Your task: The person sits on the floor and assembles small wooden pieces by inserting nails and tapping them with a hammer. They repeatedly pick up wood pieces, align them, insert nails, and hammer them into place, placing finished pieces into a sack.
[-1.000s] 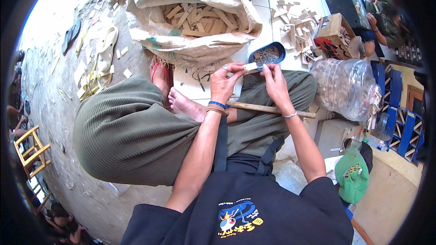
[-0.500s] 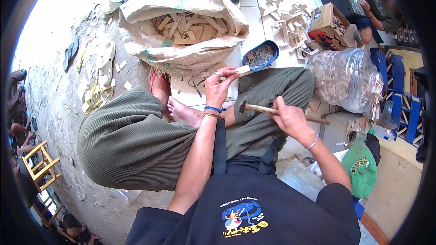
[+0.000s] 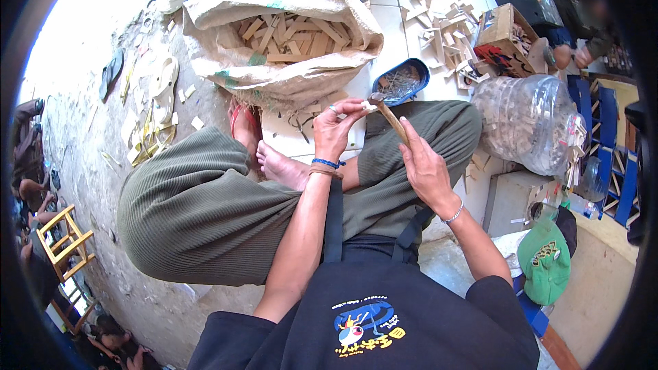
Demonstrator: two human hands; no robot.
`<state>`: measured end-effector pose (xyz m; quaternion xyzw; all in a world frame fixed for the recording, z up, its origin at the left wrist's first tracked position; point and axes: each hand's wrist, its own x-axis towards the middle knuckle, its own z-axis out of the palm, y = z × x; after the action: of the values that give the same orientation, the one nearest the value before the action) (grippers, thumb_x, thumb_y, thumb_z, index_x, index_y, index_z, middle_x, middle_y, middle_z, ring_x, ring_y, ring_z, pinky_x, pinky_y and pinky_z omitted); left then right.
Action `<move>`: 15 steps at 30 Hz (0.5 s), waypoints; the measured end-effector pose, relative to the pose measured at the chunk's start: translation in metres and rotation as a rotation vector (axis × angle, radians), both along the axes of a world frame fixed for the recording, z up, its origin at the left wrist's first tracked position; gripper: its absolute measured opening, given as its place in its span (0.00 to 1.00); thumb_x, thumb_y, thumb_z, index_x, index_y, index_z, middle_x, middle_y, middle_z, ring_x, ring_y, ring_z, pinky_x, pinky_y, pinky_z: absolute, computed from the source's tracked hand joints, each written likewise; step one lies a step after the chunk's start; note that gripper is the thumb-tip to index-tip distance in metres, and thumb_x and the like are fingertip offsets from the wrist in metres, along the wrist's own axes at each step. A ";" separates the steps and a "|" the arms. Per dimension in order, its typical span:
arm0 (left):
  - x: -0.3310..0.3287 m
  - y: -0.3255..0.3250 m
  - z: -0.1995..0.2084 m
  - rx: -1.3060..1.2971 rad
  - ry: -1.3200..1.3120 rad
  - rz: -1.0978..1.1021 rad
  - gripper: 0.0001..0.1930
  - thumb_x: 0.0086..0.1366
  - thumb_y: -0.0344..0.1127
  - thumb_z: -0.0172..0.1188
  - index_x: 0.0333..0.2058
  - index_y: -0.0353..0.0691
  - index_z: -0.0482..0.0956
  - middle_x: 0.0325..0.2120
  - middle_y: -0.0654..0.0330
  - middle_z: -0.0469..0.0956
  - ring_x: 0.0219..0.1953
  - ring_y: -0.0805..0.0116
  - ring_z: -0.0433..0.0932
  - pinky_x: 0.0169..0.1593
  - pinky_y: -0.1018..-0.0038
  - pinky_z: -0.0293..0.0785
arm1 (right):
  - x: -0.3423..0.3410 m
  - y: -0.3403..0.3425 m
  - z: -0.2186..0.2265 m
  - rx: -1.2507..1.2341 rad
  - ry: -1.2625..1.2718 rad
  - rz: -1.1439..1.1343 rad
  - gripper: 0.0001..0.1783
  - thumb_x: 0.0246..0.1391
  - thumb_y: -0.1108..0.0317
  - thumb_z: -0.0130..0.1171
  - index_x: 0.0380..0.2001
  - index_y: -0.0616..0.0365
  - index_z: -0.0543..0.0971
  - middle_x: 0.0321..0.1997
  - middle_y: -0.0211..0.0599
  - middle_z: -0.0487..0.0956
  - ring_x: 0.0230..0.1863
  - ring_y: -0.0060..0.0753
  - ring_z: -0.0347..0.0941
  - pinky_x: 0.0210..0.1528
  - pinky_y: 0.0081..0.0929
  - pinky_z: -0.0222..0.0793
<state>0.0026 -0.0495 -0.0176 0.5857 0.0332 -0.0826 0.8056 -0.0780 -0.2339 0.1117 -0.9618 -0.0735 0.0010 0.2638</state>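
Observation:
Between the fingertips of my left hand [image 3: 336, 127] is a small pale wood piece [image 3: 369, 107], held over my bent right leg. My right hand [image 3: 426, 168] is closed round the wooden handle of a hammer [image 3: 394, 122]. The hammer's head is at the wood piece and partly covers it; whether a nail stands there is too small to tell. Just beyond sits a blue oval tray [image 3: 423, 72] with many nails in it. A large white woven sack [image 3: 284, 85] of cut wood pieces [image 3: 301, 35] stands in front of me.
Loose wood pieces [image 3: 449, 31] lie in a heap on the tiles, beside a wooden box [image 3: 507, 31]. A big clear plastic bottle [image 3: 524, 120] lies at my right, with a green cap [image 3: 545, 257] nearer. Another person [image 3: 582, 20] sits at the far right.
My right hand has swung the hammer up and left, bringing its head from above my leg onto the wood piece. My left hand stays nearly in place, still pinching the piece.

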 end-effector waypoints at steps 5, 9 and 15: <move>-0.001 -0.001 0.003 -0.004 0.044 0.026 0.07 0.62 0.20 0.71 0.39 0.34 0.89 0.45 0.56 0.86 0.48 0.72 0.83 0.54 0.75 0.82 | -0.003 -0.003 0.001 -0.064 -0.080 0.036 0.39 0.68 0.69 0.59 0.78 0.37 0.60 0.28 0.38 0.71 0.21 0.46 0.72 0.25 0.44 0.72; -0.001 0.000 0.003 0.063 0.024 0.015 0.07 0.63 0.20 0.71 0.40 0.34 0.89 0.45 0.56 0.87 0.49 0.72 0.83 0.55 0.73 0.82 | -0.004 -0.001 -0.005 -0.070 -0.123 0.048 0.39 0.67 0.70 0.61 0.78 0.36 0.62 0.28 0.37 0.69 0.20 0.44 0.70 0.23 0.43 0.71; 0.002 -0.001 0.005 0.070 -0.034 0.058 0.06 0.62 0.22 0.72 0.39 0.35 0.90 0.43 0.58 0.89 0.45 0.74 0.85 0.50 0.75 0.84 | -0.004 0.000 -0.014 -0.114 -0.094 0.062 0.39 0.66 0.71 0.61 0.77 0.37 0.63 0.27 0.36 0.68 0.19 0.43 0.70 0.23 0.43 0.71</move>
<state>0.0046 -0.0507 -0.0128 0.6134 0.0392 -0.0481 0.7873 -0.0824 -0.2335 0.0982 -0.9714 -0.1154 -0.0317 0.2048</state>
